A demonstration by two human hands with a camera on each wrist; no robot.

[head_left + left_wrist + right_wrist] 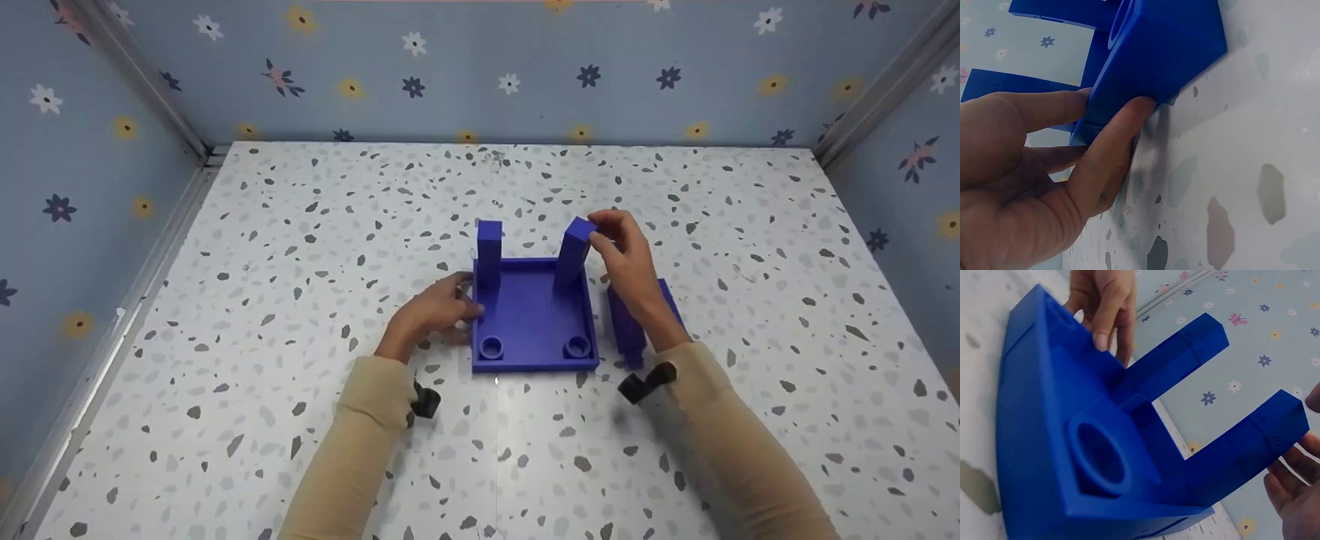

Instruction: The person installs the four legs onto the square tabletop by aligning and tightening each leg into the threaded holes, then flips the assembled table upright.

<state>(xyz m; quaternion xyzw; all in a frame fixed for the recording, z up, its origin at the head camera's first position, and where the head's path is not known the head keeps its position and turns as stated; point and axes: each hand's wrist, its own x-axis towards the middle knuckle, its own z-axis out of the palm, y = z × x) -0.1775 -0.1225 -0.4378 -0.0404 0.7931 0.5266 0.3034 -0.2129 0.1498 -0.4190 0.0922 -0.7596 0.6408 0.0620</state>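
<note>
A blue square tabletop piece (pixel 534 315) with a raised rim lies with its hollow side up. Two square legs stand in it at the far corners, the left leg (pixel 490 244) straight and the right leg (pixel 574 251) turned and leaning slightly. Round sockets (pixel 491 347) show at the near corners. My left hand (pixel 435 307) grips the left wall, thumb and fingers on either side of it in the left wrist view. With thumb and fingers, my right hand (pixel 628 259) holds the right leg near its top; whether the thumb touches it is unclear in the right wrist view.
More blue legs (pixel 627 330) lie on the speckled table (pixel 300 420) beside the tabletop piece, partly under my right hand and wrist. Flowered panels (pixel 465 67) stand along the back and both sides. A black wrist mount (pixel 646 382) sits on each sleeve.
</note>
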